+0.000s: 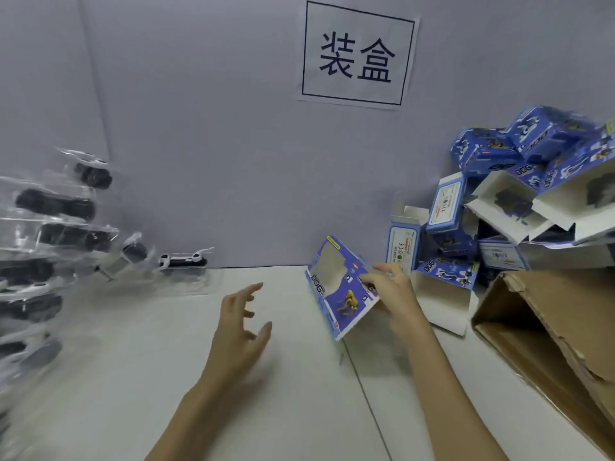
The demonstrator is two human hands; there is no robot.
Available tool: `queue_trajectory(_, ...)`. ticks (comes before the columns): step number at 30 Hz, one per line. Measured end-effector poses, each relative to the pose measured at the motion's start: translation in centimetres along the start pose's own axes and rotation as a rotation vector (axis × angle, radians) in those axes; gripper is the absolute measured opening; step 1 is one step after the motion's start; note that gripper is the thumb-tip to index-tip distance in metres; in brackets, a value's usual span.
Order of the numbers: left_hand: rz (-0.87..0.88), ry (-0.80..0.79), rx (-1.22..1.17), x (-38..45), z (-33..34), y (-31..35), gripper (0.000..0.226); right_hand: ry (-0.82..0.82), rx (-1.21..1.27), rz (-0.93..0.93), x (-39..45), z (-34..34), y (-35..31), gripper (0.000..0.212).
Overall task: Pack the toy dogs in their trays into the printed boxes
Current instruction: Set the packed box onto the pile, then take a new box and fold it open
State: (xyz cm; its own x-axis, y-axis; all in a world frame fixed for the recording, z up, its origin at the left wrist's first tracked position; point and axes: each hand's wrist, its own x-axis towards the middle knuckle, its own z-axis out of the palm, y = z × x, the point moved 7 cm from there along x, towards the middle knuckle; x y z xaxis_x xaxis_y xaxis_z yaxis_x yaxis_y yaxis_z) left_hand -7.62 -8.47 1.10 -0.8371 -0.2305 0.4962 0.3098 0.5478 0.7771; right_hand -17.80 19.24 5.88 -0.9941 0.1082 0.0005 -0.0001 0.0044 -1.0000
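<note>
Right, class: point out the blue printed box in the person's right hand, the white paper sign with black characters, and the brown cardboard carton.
Blue printed box [336,291]: head view, front panel.
White paper sign [357,56]: head view, centre.
Brown cardboard carton [565,311]: head view, flap.

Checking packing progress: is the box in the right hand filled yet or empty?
Empty, it seems: the printed box, held by the right hand, shows pale blank space through its window, with no tray or dog.

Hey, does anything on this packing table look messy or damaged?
Yes. The printed boxes on the right sit in a jumbled heap, tilted with flaps open, and the brown carton beside them has a torn, ragged edge.
</note>
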Motion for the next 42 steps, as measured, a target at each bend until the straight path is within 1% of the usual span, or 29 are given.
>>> queue_trajectory(1,0.093,-0.080,0.161,-0.3,1.2,0.1,0.090,-0.067,0.066,0.036,-0.2,0.8,0.2,0.037)
queue_trajectory(2,0.145,-0.145,0.280,-0.6,2.2,0.4,0.110,-0.146,0.092,0.068,-0.5,1.6,0.4,0.033)
queue_trajectory(3,0.194,-0.168,0.357,-1.0,2.8,0.9,0.120,-0.232,0.085,0.102,-0.9,2.4,0.8,0.030)
queue_trajectory(4,0.240,-0.140,0.393,-1.1,3.0,1.5,0.123,-0.315,0.062,0.134,-1.4,3.0,1.2,0.034)
queue_trajectory(5,0.271,-0.095,0.373,-0.9,2.7,2.0,0.120,-0.383,0.035,0.158,-1.9,3.5,1.6,0.041)
queue_trajectory(6,0.285,-0.034,0.305,-0.7,2.2,2.5,0.114,-0.431,0.011,0.157,-2.3,3.8,1.9,0.048)
queue_trajectory(7,0.270,0.027,0.203,-0.4,1.4,2.8,0.105,-0.457,-0.006,0.111,-2.5,4.1,1.7,0.050)
queue_trajectory(8,0.237,0.064,0.099,-0.2,0.8,2.9,0.098,-0.455,-0.022,0.025,-2.7,4.3,1.1,0.047)
queue_trajectory(11,0.132,0.064,-0.127,-0.1,0.0,3.1,0.081,-0.355,-0.009,-0.308,-3.1,4.5,-1.1,0.031)
queue_trajectory(13,0.159,0.098,-0.260,0.0,-0.5,3.9,0.073,-0.270,-0.018,-0.510,-3.8,4.5,-2.2,0.025)
queue_trajectory(14,0.175,0.126,-0.311,0.1,-1.0,4.2,0.069,-0.223,-0.051,-0.591,-4.2,4.5,-2.7,0.022)
queue_trajectory(16,0.157,0.169,-0.378,0.3,-2.0,4.6,0.067,-0.171,-0.090,-0.671,-5.0,4.7,-2.9,0.019)
queue_trajectory(17,0.134,0.178,-0.422,0.4,-2.4,4.5,0.069,-0.196,-0.062,-0.666,-5.4,5.1,-2.9,0.022)
queue_trajectory(18,0.105,0.174,-0.488,0.5,-2.7,4.4,0.070,-0.256,-0.001,-0.639,-5.9,5.7,-2.8,0.026)
queue_trajectory(20,0.084,0.148,-0.588,0.6,-2.8,4.4,0.062,-0.380,0.109,-0.608,-6.8,7.1,-2.5,0.031)
queue_trajectory(22,0.112,0.139,-0.581,0.5,-2.8,4.9,0.054,-0.428,0.138,-0.643,-7.9,8.2,-2.6,0.031)
queue_trajectory(23,0.111,0.132,-0.574,0.4,-2.7,5.1,0.054,-0.426,0.137,-0.657,-8.3,8.5,-2.6,0.035)
queue_trajectory(25,0.081,0.119,-0.595,0.5,-2.5,4.7,0.054,-0.418,0.122,-0.669,-8.6,8.8,-2.5,0.047)
queue_trajectory(27,0.047,0.085,-0.594,0.5,-2.3,4.4,0.051,-0.403,0.064,-0.672,-8.5,9.0,-1.9,0.050)
queue_trajectory(29,0.061,0.077,-0.528,0.4,-2.2,4.4,0.040,-0.376,-0.002,-0.694,-8.4,8.9,-1.5,0.041)
queue_trajectory(32,0.069,0.120,-0.487,0.2,-2.4,5.0,0.007,-0.328,-0.060,-0.727,-8.2,8.5,-1.4,0.022)
queue_trajectory(33,0.060,0.135,-0.485,0.3,-2.6,5.0,0.010,-0.323,-0.074,-0.739,-8.2,8.5,-1.5,0.022)
queue_trajectory(35,0.032,0.125,-0.505,0.5,-2.8,4.9,0.018,-0.325,-0.056,-0.704,-8.2,8.6,-1.5,0.025)
queue_trajectory(39,0.049,0.117,-0.547,0.6,-3.1,4.6,0.007,-0.329,0.027,-0.634,-8.1,8.4,-1.5,0.028)
queue_trajectory(42,0.053,0.114,-0.544,0.8,-2.8,5.1,0.005,-0.359,0.095,-0.598,-7.8,8.0,-1.5,0.039)
